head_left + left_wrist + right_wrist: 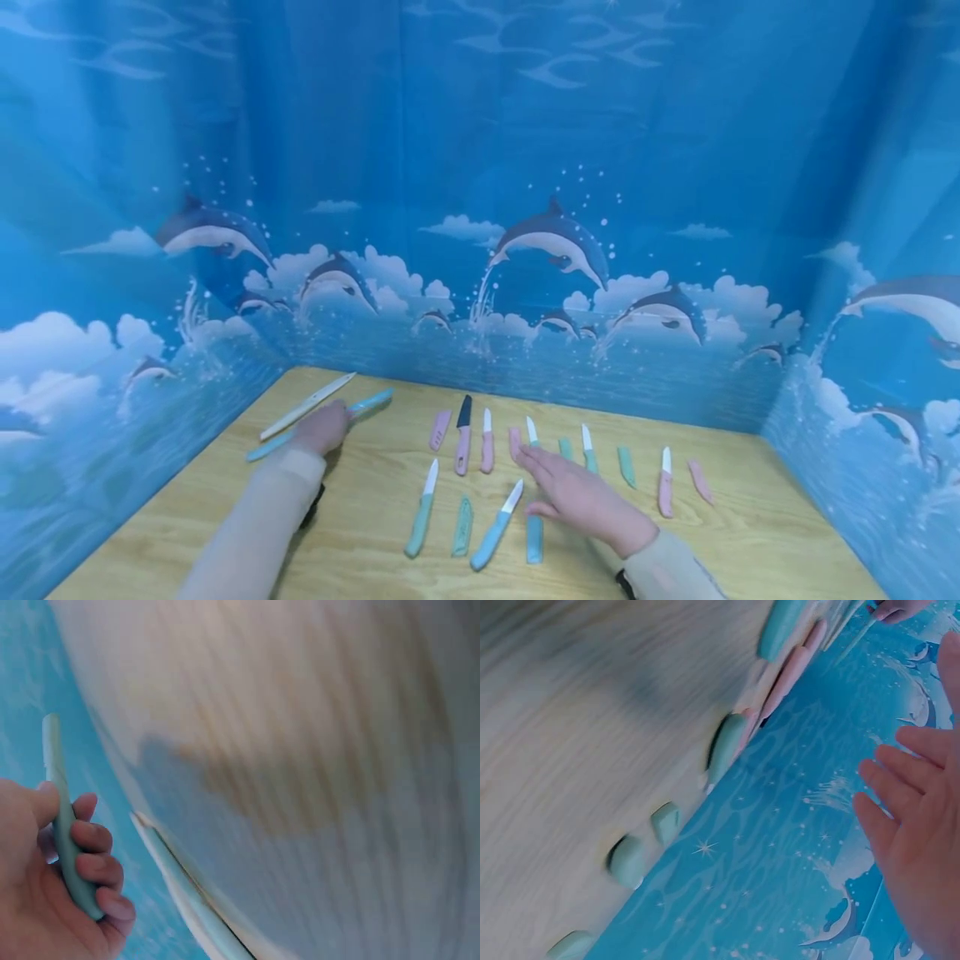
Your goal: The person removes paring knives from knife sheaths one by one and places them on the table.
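My left hand [322,427] grips a light blue knife [371,402], its fingers curled round the handle; the upper part looks sheathed. Beside it on the table lies a long whitish knife [307,406], probably sheathed. With fingers straight, my right hand [585,498] hovers above the middle of the knives and holds nothing. Below it lie a blue sheath [534,542] and a green-handled knife [532,428], the latter partly hidden. A blue-handled knife [495,530] with a white blade lies left of that hand, near a green sheath [462,527] and another green-handled knife [422,510].
Along the back lie a black-bladed knife [463,437], a pink-handled knife [487,442], a pink sheath [440,430] and a green knife [588,452]. Another pink knife [665,483] and pink sheath [701,482] lie right. Dolphin-printed curtains [450,167] stand round the wooden table [375,467].
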Motion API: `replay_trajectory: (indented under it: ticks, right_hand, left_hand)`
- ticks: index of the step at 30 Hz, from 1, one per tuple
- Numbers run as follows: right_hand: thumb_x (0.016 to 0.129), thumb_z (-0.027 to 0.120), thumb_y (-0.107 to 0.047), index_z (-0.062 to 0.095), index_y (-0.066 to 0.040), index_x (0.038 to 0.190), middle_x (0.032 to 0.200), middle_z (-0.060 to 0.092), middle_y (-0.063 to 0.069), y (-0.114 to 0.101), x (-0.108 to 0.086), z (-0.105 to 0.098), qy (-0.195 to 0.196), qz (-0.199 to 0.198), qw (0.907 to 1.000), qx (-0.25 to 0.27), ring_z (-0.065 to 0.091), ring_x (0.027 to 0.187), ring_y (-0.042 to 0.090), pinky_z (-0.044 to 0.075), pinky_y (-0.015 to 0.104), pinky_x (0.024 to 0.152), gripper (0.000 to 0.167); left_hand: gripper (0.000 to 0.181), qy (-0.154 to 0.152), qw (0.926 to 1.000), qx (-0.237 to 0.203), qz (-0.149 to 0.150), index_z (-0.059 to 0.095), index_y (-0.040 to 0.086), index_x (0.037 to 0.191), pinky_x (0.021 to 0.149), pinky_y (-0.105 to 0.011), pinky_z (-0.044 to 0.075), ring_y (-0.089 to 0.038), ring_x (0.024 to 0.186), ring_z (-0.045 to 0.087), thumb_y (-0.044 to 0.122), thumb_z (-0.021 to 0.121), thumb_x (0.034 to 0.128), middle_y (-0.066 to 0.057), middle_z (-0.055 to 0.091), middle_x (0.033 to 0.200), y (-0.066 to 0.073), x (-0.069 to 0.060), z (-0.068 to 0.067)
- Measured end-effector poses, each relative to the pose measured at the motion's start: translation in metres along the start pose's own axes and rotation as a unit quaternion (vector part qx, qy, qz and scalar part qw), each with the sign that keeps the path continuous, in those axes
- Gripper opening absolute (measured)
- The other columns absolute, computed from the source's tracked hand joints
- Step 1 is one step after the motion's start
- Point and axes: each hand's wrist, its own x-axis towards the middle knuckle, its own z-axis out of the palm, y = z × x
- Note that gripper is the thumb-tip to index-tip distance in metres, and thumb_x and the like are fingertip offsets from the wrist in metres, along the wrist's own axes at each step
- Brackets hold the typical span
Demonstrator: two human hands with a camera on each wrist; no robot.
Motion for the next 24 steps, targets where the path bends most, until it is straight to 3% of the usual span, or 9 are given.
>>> replay_trajectory:
  ticks: [5, 11, 17, 20, 24]
  right_hand:
    - [0.088, 0.063, -0.044, 0.033, -0.001, 0.148, 0.15, 0.038, 0.019, -0.002, 0.005, 0.0, 0.014, 0.014, 0.9998, -0.004, 0.044, 0.134, 0.034, 0.041, 0.046, 0.107, 0.081]
    - [0.089, 0.063, -0.043, 0.032, 0.001, 0.148, 0.154, 0.031, 0.018, -0.007, 0.006, 0.001, 0.031, 0.019, 0.9993, -0.012, 0.036, 0.14, 0.034, 0.034, 0.046, 0.111, 0.08]
    - [0.089, 0.064, -0.043, 0.025, 0.002, 0.15, 0.156, 0.027, 0.019, -0.011, 0.009, -0.002, 0.023, 0.047, 0.9985, 0.015, 0.03, 0.142, 0.035, 0.03, 0.047, 0.113, 0.085]
    - [0.089, 0.063, -0.045, 0.023, 0.001, 0.151, 0.157, 0.025, 0.019, -0.013, 0.017, -0.003, 0.012, 0.059, 0.9981, 0.011, 0.028, 0.144, 0.034, 0.029, 0.047, 0.115, 0.087]
    - [0.091, 0.061, -0.044, 0.023, 0.002, 0.151, 0.157, 0.025, 0.02, -0.014, 0.026, -0.004, 0.016, 0.059, 0.9981, -0.007, 0.028, 0.144, 0.033, 0.029, 0.046, 0.115, 0.084]
  left_hand:
    - [0.026, 0.025, 0.9992, -0.009, 0.031, 0.058, -0.004, 0.106, 0.079, -0.053, 0.052, -0.04, 0.091, 0.063, 0.018, 0.045, 0.1025, -0.019, 0.065, 0.096, 0.024, -0.003, 0.004]
    - [0.018, 0.041, 0.9942, -0.019, 0.098, 0.06, 0.002, 0.102, 0.078, -0.047, 0.053, -0.03, 0.085, 0.064, 0.018, 0.05, 0.1007, -0.01, 0.066, 0.089, 0.059, -0.011, 0.01]
    - [0.012, 0.043, 0.9887, -0.017, 0.143, 0.06, 0.008, 0.095, 0.071, -0.038, 0.053, -0.019, 0.074, 0.06, 0.018, 0.055, 0.0986, -0.001, 0.06, 0.079, 0.097, -0.019, 0.013]
    - [0.013, 0.035, 0.9873, -0.013, 0.155, 0.061, 0.008, 0.098, 0.068, -0.035, 0.053, -0.017, 0.073, 0.059, 0.02, 0.056, 0.0982, 0.0, 0.06, 0.079, 0.115, -0.026, 0.014]
    - [0.015, 0.042, 0.98, 0.004, 0.194, 0.061, 0.009, 0.098, 0.058, -0.028, 0.048, -0.013, 0.065, 0.054, 0.023, 0.057, 0.0978, 0.001, 0.057, 0.075, 0.137, -0.039, 0.017]
